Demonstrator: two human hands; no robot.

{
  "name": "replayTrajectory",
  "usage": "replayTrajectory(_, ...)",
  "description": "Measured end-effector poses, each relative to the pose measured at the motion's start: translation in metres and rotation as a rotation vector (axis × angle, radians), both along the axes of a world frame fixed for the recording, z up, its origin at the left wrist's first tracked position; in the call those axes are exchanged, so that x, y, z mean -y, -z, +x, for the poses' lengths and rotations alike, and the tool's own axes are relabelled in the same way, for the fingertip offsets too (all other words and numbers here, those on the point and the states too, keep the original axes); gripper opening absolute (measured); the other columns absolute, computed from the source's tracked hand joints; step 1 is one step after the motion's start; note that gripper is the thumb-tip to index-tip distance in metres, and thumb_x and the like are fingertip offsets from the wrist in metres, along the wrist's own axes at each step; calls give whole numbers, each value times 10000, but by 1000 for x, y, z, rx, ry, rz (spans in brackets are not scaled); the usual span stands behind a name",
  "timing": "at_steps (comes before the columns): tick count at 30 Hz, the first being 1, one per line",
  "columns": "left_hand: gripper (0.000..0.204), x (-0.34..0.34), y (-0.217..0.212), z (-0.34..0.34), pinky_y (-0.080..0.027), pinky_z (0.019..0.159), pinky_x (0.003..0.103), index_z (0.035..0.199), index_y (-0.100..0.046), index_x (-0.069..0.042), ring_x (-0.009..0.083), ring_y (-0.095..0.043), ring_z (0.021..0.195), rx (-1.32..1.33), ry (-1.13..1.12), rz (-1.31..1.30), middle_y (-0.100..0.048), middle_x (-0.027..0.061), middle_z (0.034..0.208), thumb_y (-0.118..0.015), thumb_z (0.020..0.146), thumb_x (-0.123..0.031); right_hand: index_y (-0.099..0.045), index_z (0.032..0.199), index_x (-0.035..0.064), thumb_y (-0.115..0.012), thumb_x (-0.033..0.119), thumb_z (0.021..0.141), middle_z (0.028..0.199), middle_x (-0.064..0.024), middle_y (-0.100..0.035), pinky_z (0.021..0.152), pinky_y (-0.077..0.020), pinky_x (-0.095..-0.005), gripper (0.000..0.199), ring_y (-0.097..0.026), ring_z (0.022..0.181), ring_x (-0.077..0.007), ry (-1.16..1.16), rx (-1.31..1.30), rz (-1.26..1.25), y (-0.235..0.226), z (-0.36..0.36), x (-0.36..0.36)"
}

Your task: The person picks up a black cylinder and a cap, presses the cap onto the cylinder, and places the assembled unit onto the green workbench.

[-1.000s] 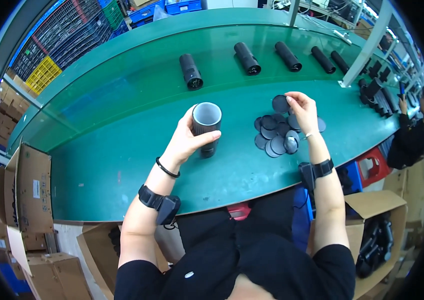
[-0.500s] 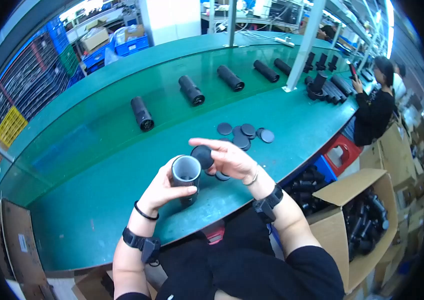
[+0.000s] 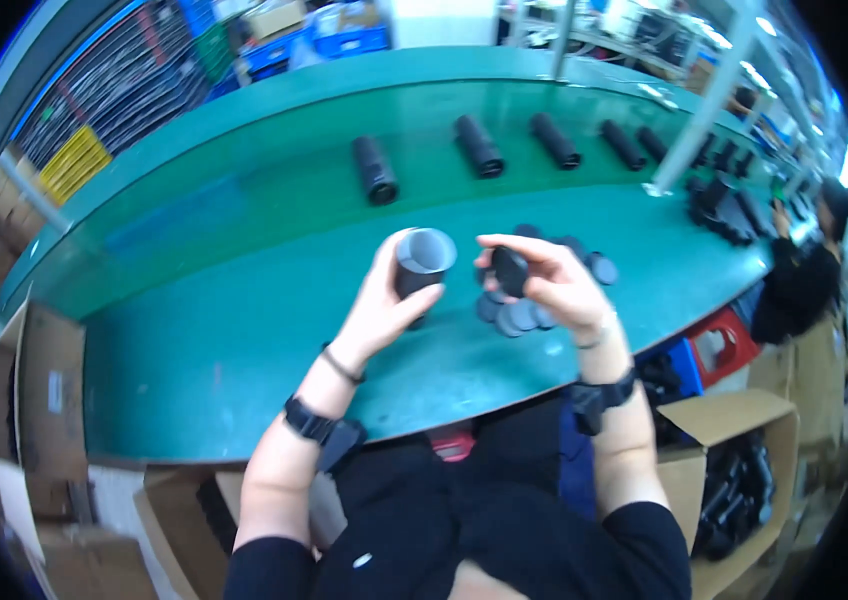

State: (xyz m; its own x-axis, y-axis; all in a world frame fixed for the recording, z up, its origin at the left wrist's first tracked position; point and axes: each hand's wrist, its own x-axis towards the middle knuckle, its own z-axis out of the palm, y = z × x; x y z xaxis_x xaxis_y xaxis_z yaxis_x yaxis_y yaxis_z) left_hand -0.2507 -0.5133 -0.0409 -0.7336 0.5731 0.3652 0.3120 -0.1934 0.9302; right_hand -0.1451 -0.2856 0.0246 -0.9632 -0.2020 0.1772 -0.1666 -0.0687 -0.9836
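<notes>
My left hand (image 3: 391, 290) is wrapped round a black cylindrical tube (image 3: 414, 280), held upright so that its wide mouth and pale grey inside face up. To the right of it, apart from the tube, my right hand (image 3: 556, 280) pinches a round black cap (image 3: 510, 271) between thumb and fingers, tilted on edge. Below and behind that hand lies a loose cluster of dark round caps (image 3: 521, 317) on the green bench, partly hidden by the fingers.
A row of black tubes (image 3: 375, 172) lies along the far green belt (image 3: 244, 190). A metal post (image 3: 701, 110) stands at the right, near more black parts (image 3: 724, 207) and a co-worker (image 3: 806, 275). Cardboard boxes (image 3: 744, 410) flank the bench.
My right hand and the cap have moved right, away from the tube's mouth, and the cap is now tilted on edge. The whole view has shifted, with the bench sitting higher.
</notes>
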Motion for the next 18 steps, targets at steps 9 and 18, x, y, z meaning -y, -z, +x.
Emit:
replayTrajectory(9, 744, 36, -28, 5, -470, 961, 358, 1354, -406, -118, 197, -557, 1157, -201, -17, -167, -516, 68, 1248, -814, 732, -108, -493, 1365, 71, -855, 186, 683, 984, -97, -629, 685, -488, -275, 780, -596, 837, -137, -175, -62, 902, -50, -17, 45)
replayTrajectory(18, 308, 50, -40, 5, -508, 846, 356, 774, -571, -58, 256, -593, 1050, -433, -14, -263, -542, 113, 1175, -853, 687, -147, -546, 1236, 63, -827, 251, 688, 971, -187, -662, 815, -517, -413, 643, -646, 941, -360, -316, -104, 1133, -66, -21, 74)
